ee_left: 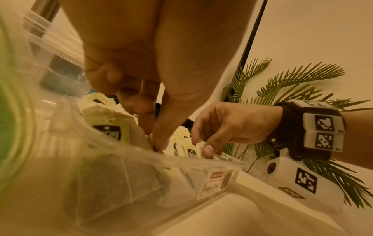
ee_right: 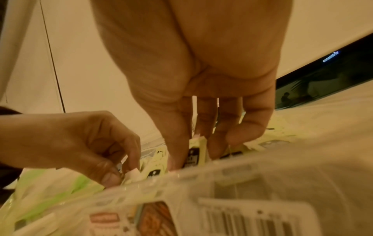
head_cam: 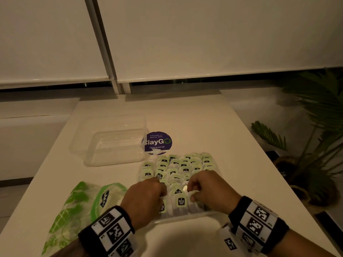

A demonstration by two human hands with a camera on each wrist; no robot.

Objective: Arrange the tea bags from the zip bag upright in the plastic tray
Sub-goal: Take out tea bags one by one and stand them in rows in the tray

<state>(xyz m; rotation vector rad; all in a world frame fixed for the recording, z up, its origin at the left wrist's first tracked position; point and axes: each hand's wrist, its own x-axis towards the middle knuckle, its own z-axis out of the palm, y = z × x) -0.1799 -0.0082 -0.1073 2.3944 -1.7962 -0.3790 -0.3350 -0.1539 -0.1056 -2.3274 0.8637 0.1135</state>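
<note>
A clear plastic tray point(head_cam: 185, 218) stands in front of me, filled with several rows of upright tea bags point(head_cam: 185, 166) with green tags. Both hands are at its near end. My left hand point(head_cam: 163, 191) pinches the top of a tea bag point(ee_right: 133, 174) between thumb and forefinger at the tray's near left. My right hand point(head_cam: 190, 193) pinches the tag of another tea bag point(ee_right: 196, 154) just to the right, between thumb and fingers. The green-printed zip bag point(head_cam: 74, 206) lies flat to the left of the tray, its mouth facing the tray.
A second clear container point(head_cam: 111, 143) sits on its lid at the back left. A round purple "ClayGo" sticker point(head_cam: 157, 142) is on the white table point(head_cam: 213, 130) behind the tray. A potted palm point(head_cam: 315, 145) stands off the table's right edge.
</note>
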